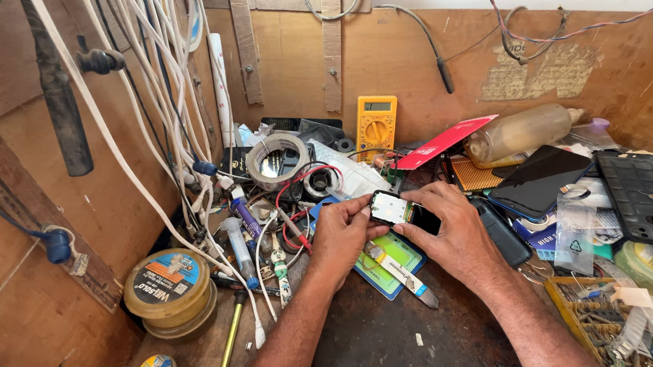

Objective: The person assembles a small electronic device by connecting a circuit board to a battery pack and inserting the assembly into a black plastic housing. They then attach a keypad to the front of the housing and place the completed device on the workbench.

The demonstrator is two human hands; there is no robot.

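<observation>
Both hands meet over the middle of a cluttered wooden bench. My left hand [342,234] and my right hand [448,225] hold a small black phone [393,208] between them, its opened back with a pale metal plate facing up. The left fingertips pinch its left end, the right fingers wrap its right end. Below the hands a green circuit board [390,266] lies on the bench, with a small blade tool [413,282] across it.
A yellow multimeter [375,125] leans on the back wall. A tape roll [276,159], white cables [157,103], glue tins [168,288], a plastic bottle [523,131], a dark phone screen [539,179] and a black phone cover [646,196] crowd around.
</observation>
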